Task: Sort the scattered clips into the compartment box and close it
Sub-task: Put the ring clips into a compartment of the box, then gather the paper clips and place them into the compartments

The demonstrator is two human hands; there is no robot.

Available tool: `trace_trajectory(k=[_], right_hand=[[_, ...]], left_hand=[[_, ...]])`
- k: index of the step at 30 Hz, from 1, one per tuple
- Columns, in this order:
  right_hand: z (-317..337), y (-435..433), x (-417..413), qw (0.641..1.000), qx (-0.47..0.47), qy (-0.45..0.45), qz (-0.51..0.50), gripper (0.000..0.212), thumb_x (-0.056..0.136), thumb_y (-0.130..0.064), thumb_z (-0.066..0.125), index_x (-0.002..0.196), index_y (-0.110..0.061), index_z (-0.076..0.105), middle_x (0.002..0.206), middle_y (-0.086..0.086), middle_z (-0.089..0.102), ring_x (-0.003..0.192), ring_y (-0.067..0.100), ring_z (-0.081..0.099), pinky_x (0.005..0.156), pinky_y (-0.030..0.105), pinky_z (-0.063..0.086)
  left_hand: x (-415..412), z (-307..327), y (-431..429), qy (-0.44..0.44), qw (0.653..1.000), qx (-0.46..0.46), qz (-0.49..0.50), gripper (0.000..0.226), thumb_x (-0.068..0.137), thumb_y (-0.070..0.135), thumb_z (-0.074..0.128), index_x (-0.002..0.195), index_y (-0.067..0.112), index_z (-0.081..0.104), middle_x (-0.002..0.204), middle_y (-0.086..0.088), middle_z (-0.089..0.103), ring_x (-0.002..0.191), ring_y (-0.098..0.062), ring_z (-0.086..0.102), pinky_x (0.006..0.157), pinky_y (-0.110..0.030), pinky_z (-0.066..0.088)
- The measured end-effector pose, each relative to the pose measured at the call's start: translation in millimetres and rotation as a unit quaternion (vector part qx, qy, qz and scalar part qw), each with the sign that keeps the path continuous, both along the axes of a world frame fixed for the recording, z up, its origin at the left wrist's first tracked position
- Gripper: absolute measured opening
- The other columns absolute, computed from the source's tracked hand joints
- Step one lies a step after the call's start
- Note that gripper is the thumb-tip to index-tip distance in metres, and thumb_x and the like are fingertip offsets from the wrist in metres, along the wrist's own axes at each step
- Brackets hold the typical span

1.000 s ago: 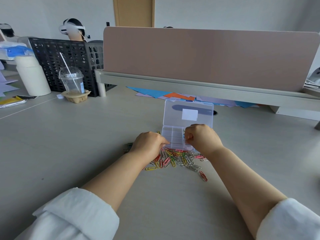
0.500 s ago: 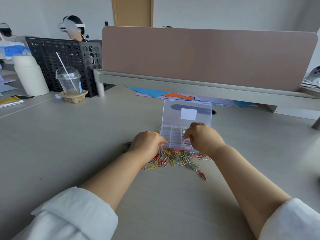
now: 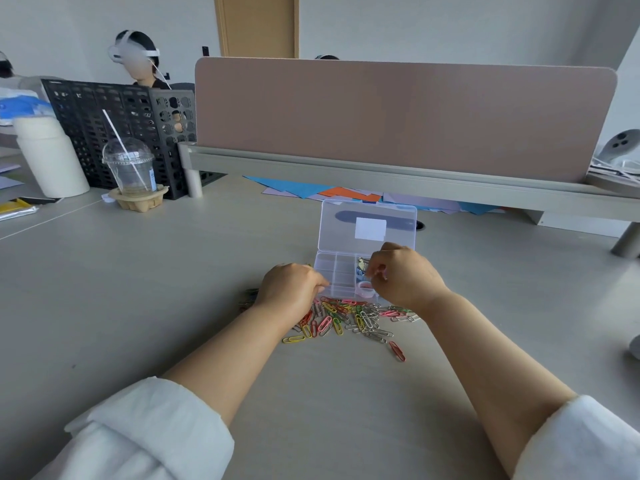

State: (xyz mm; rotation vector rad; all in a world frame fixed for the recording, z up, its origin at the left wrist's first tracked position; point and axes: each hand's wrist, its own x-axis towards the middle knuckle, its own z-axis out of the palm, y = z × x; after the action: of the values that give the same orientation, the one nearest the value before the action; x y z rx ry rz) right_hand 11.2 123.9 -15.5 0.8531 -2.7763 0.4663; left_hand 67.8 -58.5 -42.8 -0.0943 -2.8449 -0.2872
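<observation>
A clear compartment box point(image 3: 341, 276) lies on the desk with its lid point(image 3: 367, 221) standing open. A few clips lie in its right-hand compartments, pink ones in the front one. Colourful paper clips point(image 3: 349, 317) are heaped just in front of the box, and one red clip point(image 3: 397, 350) lies apart, nearer me. My left hand point(image 3: 291, 292) has its fingers curled against the box's front left corner. My right hand point(image 3: 403, 277) hovers over the right compartments with fingertips pinched together on what looks like a small clip.
A pink desk divider point(image 3: 398, 119) on a grey rail runs behind the box, with coloured paper sheets point(image 3: 329, 190) under it. At far left stand a plastic cup with straw point(image 3: 130, 168), a white bottle point(image 3: 50, 157) and a black crate point(image 3: 114, 126).
My right hand has shifted a little back and up over the right compartments. My left hand has stayed at the box's corner.
</observation>
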Motion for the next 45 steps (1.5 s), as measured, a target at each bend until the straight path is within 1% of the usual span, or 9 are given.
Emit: trace_trajectory(k=[7,10,14,25,29,33,36,41,45], right_hand=[[-5.2,3.8,-9.6,0.999,0.039,-0.022,-0.009,0.013,0.085,-0.018,0.058,0.085,-0.020,0.071,0.091,0.002,0.062,0.086,0.027,0.061,0.071,0.033,0.053],[-10.6,3.6,-14.8,0.998,0.038,0.001,-0.039,0.018,0.089,-0.014,0.054,0.095,-0.016,0.071,0.109,0.010,0.064,0.094,0.032,0.061,0.071,0.032,0.049],[-10.7,9.2,-15.0,0.998,-0.018,0.006,-0.060,0.026,0.090,-0.010,0.047,0.102,-0.016,0.069,0.116,0.010,0.061,0.097,0.033,0.061,0.079,0.041,0.054],[-26.3,51.9,12.4,0.983,-0.113,-0.058,-0.129,0.028,0.094,-0.019,0.043,0.102,-0.007,0.067,0.112,0.014,0.065,0.103,0.036,0.059,0.085,0.038,0.048],[-30.2,51.9,32.5,0.984,-0.032,-0.167,-0.057,0.044,0.098,-0.029,0.036,0.139,-0.012,0.037,0.153,0.007,0.030,0.141,0.020,0.029,0.114,0.027,0.019],[-33.8,24.2,51.3,0.984,0.057,-0.166,0.018,0.052,0.100,-0.030,0.028,0.147,-0.013,0.013,0.159,0.007,0.008,0.147,0.017,0.006,0.119,0.029,0.003],[-31.5,14.5,59.6,0.982,0.033,-0.176,0.058,0.056,0.098,-0.033,0.031,0.148,-0.018,0.009,0.159,0.003,0.005,0.147,0.014,0.006,0.117,0.025,0.003],[-30.5,31.1,56.5,0.979,0.067,-0.179,0.070,0.104,0.072,-0.072,0.049,0.147,-0.023,-0.004,0.159,-0.005,-0.005,0.146,0.013,-0.005,0.119,0.033,-0.002],[-37.5,21.4,53.0,0.974,0.141,-0.159,0.084,0.117,0.060,-0.086,0.037,0.146,-0.024,-0.013,0.158,-0.003,-0.013,0.145,0.013,-0.014,0.120,0.039,-0.007]], left_hand=[[-25.9,-4.9,0.4,-0.013,0.999,0.035,0.003,0.032,0.093,0.009,0.044,0.120,0.014,0.061,0.114,-0.003,0.061,0.106,-0.021,0.056,0.087,-0.030,0.045],[-27.4,-4.6,-0.8,-0.039,0.993,0.109,-0.017,0.045,0.095,0.004,0.036,0.139,0.014,0.036,0.149,-0.003,0.037,0.131,-0.022,0.042,0.109,-0.033,0.036],[-27.0,-6.9,-14.0,-0.134,0.988,0.066,0.028,0.051,0.100,0.021,0.026,0.147,0.012,0.008,0.159,-0.004,0.008,0.146,-0.022,0.011,0.119,-0.039,0.017],[2.3,-8.6,-2.9,-0.149,0.985,0.081,-0.033,0.044,0.099,0.029,0.030,0.139,0.011,0.036,0.156,-0.003,0.023,0.144,-0.012,0.019,0.118,-0.027,0.016],[18.1,-8.8,17.0,-0.161,0.974,0.131,-0.088,0.047,0.098,0.031,0.032,0.142,0.014,0.030,0.155,0.000,0.024,0.143,-0.010,0.021,0.117,-0.024,0.015],[30.4,-3.9,31.7,-0.124,0.954,0.252,-0.107,0.047,0.098,0.023,0.035,0.143,0.014,0.026,0.153,-0.003,0.029,0.140,-0.013,0.029,0.113,-0.022,0.020],[35.0,-0.5,16.6,-0.073,0.975,0.206,-0.047,0.049,0.098,0.030,0.032,0.145,0.019,0.021,0.155,0.000,0.023,0.143,-0.018,0.021,0.118,-0.032,0.017],[54.3,0.2,-37.1,-0.202,0.972,0.020,0.119,0.082,0.084,0.069,0.021,0.147,0.022,-0.004,0.159,0.002,-0.008,0.146,-0.021,-0.011,0.119,-0.050,0.003],[67.7,0.2,-38.9,-0.254,0.967,-0.014,0.024,0.140,0.032,0.101,0.005,0.146,0.020,-0.010,0.158,-0.001,-0.014,0.145,-0.018,-0.014,0.120,-0.043,-0.002]])
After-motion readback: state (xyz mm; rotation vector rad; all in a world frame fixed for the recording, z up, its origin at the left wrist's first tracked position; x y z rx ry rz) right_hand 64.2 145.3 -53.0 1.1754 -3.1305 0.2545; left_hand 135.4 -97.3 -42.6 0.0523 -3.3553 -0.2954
